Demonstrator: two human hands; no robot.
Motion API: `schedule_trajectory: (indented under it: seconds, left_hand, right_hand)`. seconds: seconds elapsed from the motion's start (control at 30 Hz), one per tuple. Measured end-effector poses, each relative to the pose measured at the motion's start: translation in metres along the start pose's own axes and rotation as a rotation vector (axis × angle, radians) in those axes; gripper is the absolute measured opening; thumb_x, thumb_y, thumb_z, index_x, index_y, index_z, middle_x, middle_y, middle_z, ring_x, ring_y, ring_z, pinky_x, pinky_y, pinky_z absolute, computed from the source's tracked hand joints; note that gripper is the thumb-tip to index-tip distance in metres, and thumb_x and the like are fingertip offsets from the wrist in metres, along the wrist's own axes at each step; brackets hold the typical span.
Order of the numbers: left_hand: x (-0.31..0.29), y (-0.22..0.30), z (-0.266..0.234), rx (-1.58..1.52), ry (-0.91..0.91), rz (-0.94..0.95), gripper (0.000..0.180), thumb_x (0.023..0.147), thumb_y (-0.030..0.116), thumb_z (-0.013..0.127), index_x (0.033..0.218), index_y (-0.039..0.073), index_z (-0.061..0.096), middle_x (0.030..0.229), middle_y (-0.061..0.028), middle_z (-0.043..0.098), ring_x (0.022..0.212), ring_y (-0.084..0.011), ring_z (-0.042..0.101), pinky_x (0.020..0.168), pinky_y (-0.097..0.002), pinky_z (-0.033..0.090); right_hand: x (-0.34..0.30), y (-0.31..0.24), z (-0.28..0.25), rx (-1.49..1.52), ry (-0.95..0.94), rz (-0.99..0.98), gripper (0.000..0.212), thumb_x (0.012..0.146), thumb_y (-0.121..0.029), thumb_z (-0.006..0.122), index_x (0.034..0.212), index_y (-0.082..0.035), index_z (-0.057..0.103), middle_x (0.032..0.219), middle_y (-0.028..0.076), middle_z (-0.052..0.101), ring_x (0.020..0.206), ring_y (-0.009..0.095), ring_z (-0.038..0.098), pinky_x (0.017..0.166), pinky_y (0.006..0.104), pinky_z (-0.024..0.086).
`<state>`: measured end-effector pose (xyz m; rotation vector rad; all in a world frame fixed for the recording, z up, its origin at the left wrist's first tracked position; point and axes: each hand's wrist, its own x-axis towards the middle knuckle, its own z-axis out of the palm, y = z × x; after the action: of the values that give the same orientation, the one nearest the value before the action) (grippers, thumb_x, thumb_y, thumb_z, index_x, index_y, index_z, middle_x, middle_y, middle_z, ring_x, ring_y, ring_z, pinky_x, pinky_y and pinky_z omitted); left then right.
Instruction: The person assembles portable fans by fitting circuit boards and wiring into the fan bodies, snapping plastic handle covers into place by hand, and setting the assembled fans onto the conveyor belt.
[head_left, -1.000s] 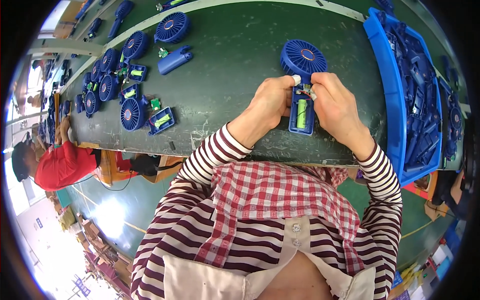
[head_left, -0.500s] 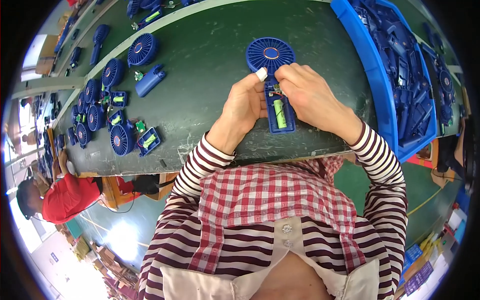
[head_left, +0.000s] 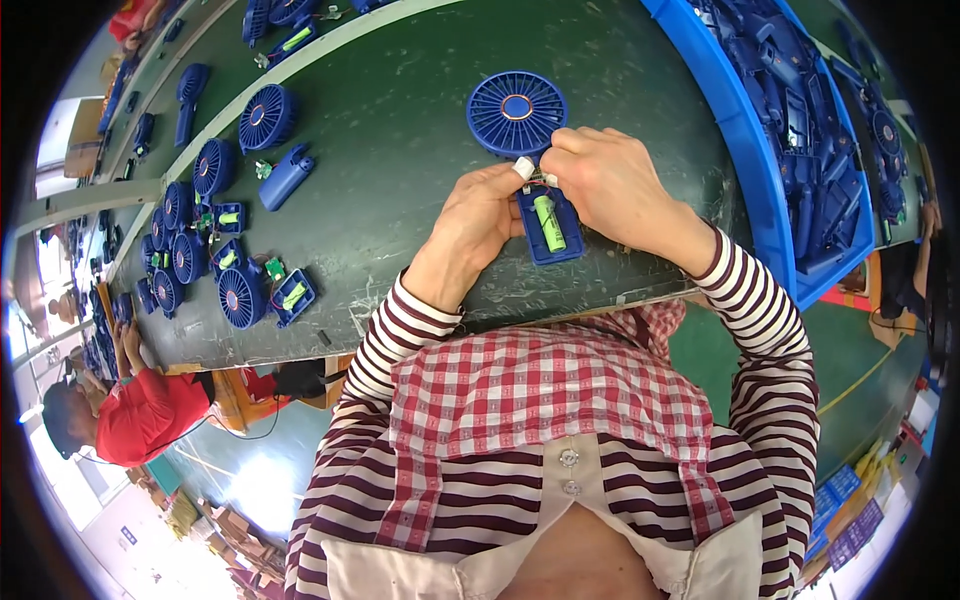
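A blue handheld fan (head_left: 516,107) lies on the bench in front of me, its round grille away from me. Its open handle shell (head_left: 572,238) points toward me, with a green cylindrical battery (head_left: 549,223) inside and thin wires above it. My left hand (head_left: 473,215) is closed around the left side of the handle; a white covering is on the thumb tip. On the other side, my right hand (head_left: 607,185) pinches at the upper end of the handle, near the wires and the fan's neck. What its fingertips hold is hidden.
A blue bin (head_left: 745,125) full of blue plastic shells stands on the right. Several fans (head_left: 240,295) with open handles, batteries and small green boards lie on the left, near a closed blue handle (head_left: 287,178). A person in red (head_left: 150,420) is at the far left.
The fan head has shifted a little left, and the handle tilts slightly differently. My hands have closed in over the handle's upper end, covering the circuit board seen before. The whole view has shifted slightly.
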<state>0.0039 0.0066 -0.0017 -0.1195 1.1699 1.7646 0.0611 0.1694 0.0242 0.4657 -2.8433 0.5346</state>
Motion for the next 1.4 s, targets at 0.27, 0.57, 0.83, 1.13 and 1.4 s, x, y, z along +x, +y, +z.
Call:
schedule_trajectory:
  seconds: [0.27, 0.57, 0.83, 1.13, 1.4]
  left_hand:
    - [0.002, 0.001, 0.0, -0.006, -0.022, -0.025, 0.025, 0.092, 0.018, 0.048, 0.101, -0.004, 0.056, 0.09, -0.0097, 0.062, 0.075, -0.0173, 0.064, 0.067, -0.0305, 0.055]
    - [0.003, 0.001, 0.002, 0.053, 0.066, 0.207, 0.02, 0.086, 0.009, 0.057, 0.1, -0.004, 0.057, 0.088, -0.0078, 0.063, 0.072, -0.0123, 0.061, 0.063, -0.0252, 0.052]
    - [0.0, 0.005, 0.014, 0.137, 0.133, 0.473, 0.022, 0.082, 0.003, 0.061, 0.103, -0.003, 0.057, 0.089, -0.0069, 0.063, 0.074, -0.0099, 0.059, 0.064, -0.0221, 0.048]
    - [-0.004, 0.007, 0.012, 0.109, 0.088, 0.531, 0.023, 0.081, 0.0, 0.061, 0.104, -0.004, 0.057, 0.091, -0.0076, 0.063, 0.076, -0.0103, 0.059, 0.068, -0.023, 0.048]
    - [-0.008, 0.002, 0.019, 0.146, 0.083, 0.591, 0.019, 0.082, 0.004, 0.062, 0.099, -0.003, 0.06, 0.088, -0.0059, 0.065, 0.071, -0.0093, 0.059, 0.063, -0.0209, 0.048]
  right_hand:
    - [0.0, 0.003, 0.0, 0.017, -0.019, -0.017, 0.007, 0.07, -0.006, 0.061, 0.07, -0.005, 0.053, 0.072, 0.007, 0.051, 0.068, 0.026, 0.054, 0.058, 0.037, 0.041]
    - [-0.01, -0.002, 0.011, 0.287, 0.165, 0.196, 0.015, 0.074, -0.002, 0.059, 0.09, -0.002, 0.059, 0.08, 0.008, 0.055, 0.073, 0.024, 0.057, 0.062, 0.0327, 0.046]
    - [-0.011, -0.019, 0.027, 1.065, 0.216, 0.683, 0.055, 0.08, -0.007, 0.065, 0.125, 0.009, 0.039, 0.104, 0.014, 0.057, 0.086, 0.014, 0.056, 0.072, 0.0259, 0.049]
    - [-0.001, -0.028, 0.015, 1.44, 0.223, 0.818, 0.045, 0.08, 0.0, 0.054, 0.122, 0.01, 0.043, 0.105, 0.013, 0.059, 0.093, 0.014, 0.056, 0.082, 0.0253, 0.044]
    - [0.002, -0.023, 0.012, 1.507, 0.068, 0.901, 0.042, 0.077, -0.008, 0.055, 0.117, 0.006, 0.05, 0.104, 0.011, 0.06, 0.099, 0.017, 0.055, 0.085, 0.0262, 0.042]
